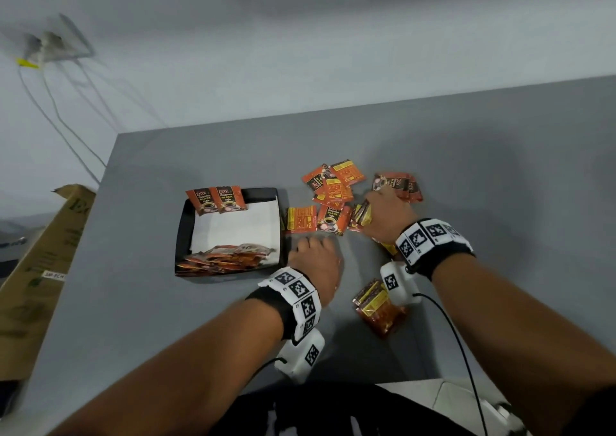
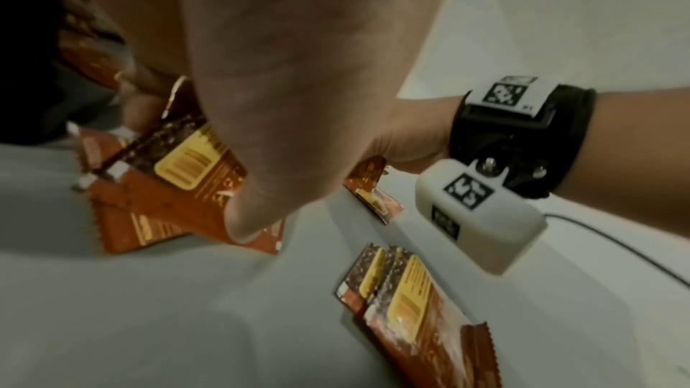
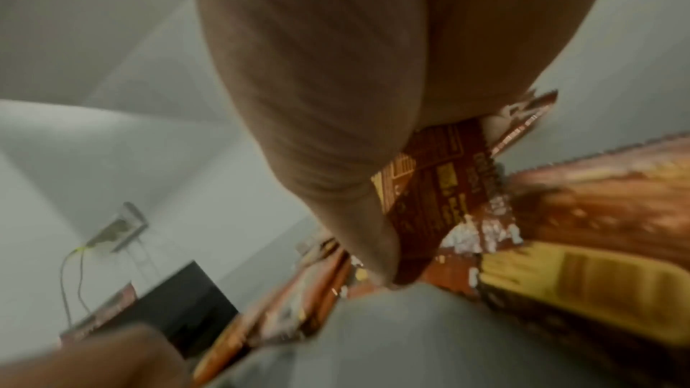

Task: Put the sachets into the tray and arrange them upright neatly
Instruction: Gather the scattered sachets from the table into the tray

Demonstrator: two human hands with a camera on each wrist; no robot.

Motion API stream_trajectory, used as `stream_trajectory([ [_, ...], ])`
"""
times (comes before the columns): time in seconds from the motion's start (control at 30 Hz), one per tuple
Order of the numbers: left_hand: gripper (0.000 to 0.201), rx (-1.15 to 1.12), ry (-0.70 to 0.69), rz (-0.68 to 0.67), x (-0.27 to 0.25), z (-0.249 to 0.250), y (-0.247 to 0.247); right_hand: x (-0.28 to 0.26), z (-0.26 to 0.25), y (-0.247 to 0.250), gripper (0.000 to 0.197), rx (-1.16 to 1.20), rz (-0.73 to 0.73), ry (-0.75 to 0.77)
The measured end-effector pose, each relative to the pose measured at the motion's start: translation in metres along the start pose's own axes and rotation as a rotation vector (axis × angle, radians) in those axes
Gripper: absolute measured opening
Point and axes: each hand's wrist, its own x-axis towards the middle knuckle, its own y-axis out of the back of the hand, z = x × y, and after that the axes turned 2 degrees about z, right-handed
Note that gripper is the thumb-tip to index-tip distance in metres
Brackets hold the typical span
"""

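Note:
A black tray [image 1: 181, 229] with a white paper liner holds two orange sachets [image 1: 216, 199] upright against its far wall and a row of sachets [image 1: 226, 257] along its near wall. Several loose sachets [image 1: 333, 185] lie scattered on the grey table right of it. My left hand [image 1: 311, 252] sits beside the tray's right wall, thumb and fingers pinching a sachet [image 2: 186, 164] that lies on the table. My right hand [image 1: 386, 209] is over the pile and grips a few sachets [image 1: 361, 215], also seen as a sachet [image 3: 429, 193] under the thumb.
A small stack of sachets [image 1: 378, 305] lies near my right wrist. A cardboard box [image 1: 43, 269] leans at the table's left edge. A wall socket [image 1: 56, 46] with cables hangs at the back left. Bare grey table stretches to the right and front left.

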Motion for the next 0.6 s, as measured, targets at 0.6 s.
stream_trajectory([
  [0.6,0.031,0.061,-0.107,-0.091,0.069,-0.024,0.071,0.004,0.012,0.041,0.027,0.129,0.148,0.060],
])
